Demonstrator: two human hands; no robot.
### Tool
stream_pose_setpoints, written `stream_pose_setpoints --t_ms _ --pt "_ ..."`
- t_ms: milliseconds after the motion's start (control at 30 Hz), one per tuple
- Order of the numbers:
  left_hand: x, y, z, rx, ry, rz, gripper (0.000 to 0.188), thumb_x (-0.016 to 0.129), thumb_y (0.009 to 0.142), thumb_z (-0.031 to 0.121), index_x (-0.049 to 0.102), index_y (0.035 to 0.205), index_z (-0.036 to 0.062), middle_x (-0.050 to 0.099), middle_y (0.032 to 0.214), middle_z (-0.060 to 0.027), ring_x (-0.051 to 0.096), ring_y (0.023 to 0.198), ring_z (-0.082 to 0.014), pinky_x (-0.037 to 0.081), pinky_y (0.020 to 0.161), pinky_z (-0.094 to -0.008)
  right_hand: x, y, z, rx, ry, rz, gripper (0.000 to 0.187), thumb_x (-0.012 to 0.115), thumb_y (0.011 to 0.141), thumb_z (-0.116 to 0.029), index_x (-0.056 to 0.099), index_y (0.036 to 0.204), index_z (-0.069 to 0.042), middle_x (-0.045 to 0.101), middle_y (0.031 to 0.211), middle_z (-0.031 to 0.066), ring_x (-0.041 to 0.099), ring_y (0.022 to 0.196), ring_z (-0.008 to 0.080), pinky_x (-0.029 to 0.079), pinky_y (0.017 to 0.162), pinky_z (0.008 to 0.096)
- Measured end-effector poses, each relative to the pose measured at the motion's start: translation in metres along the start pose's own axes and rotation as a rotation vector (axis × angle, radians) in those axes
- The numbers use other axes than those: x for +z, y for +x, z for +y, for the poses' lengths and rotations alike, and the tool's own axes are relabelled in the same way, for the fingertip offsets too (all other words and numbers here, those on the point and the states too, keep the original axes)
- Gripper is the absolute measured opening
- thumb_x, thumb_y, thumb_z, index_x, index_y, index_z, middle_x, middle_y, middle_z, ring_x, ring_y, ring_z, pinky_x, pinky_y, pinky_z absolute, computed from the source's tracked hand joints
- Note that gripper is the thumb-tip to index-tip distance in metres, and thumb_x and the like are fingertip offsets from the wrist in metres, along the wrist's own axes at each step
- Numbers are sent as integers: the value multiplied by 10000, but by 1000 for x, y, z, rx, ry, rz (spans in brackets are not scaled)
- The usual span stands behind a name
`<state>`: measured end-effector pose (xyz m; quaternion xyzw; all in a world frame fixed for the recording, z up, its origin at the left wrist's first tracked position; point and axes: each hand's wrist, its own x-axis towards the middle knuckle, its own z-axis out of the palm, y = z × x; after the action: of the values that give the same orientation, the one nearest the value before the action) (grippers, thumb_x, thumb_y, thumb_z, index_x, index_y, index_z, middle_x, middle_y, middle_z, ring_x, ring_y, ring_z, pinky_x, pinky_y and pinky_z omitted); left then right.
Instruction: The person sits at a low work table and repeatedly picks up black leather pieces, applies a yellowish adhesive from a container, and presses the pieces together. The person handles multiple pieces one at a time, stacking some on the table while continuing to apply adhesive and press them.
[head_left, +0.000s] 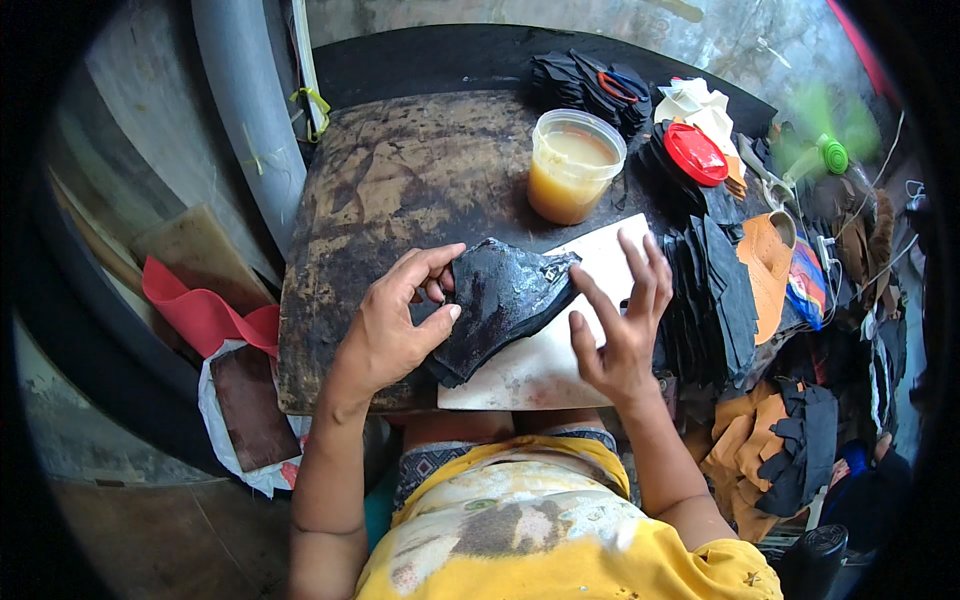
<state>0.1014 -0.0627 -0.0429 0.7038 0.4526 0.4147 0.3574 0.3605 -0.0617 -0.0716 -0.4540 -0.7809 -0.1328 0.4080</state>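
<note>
The black leather piece [505, 305] is glossy and wrinkled, shiny with a wet-looking smear across its face. It lies slantwise, its upper end toward the right, its lower end toward the person's lap, resting partly on the white board [540, 365] and partly on the dark table [400, 180]. A small metal buckle sits at its upper right corner. Its left edge is pinched up, the right edge lying flat and layered.

Two hands [395, 325] — one tub [574, 165], one red lid [695, 153], one board [560, 350].
</note>
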Motion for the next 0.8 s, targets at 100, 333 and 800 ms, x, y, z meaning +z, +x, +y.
stream_pose_setpoints --t_ms 100,333,800 --pt "-3 1 -1 -56 -100 -24 527 611 832 -24 559 1355 19 558 999 -9 519 931 -97 439 868 -246 2 6 7 2 -39 -202 475 611 867 -472 643 1290 -259 301 1567 183 196 1468 385 51 1155 608" --pt "-11 7 -5 -147 -229 -6 335 550 933 35 647 1250 -13 634 932 -10 550 867 -75 453 827 -228 1 -7 -30 -66 -33 -375 551 506 911 -566 538 1412 -341 267 1601 157 102 1505 395 -102 1140 637" --pt "-16 14 -13 -145 -230 -17 294 620 924 46 678 1206 -18 692 963 -23 591 853 -65 482 797 -224 4 43 -40 15 165 -447 456 466 980 -427 650 1292 -150 207 1599 193 27 1502 422 -79 1124 654"
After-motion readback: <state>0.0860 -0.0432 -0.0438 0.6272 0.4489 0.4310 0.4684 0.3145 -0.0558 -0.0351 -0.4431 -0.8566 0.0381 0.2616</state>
